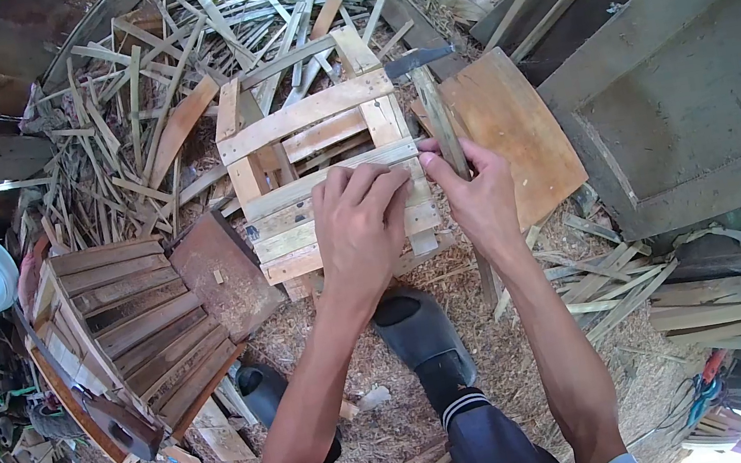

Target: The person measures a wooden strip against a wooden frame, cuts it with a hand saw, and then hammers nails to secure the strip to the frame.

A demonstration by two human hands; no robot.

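Note:
A small slatted wooden frame, like a crate or stool, stands in front of me. My left hand lies over its near slats, fingers bent and pressed together on a narrow wooden slat. My right hand is closed around the wooden handle of a hammer, whose dark metal head points up and left beside the frame's far right corner. The right thumb and fingertip meet near the slat's right end; whether they pinch a nail there is too small to tell.
Loose wood strips pile up behind and left of the frame. A slatted crate with a handsaw against it stands at left. A brown board and large panels lean at right. Sawdust covers the floor around my shoes.

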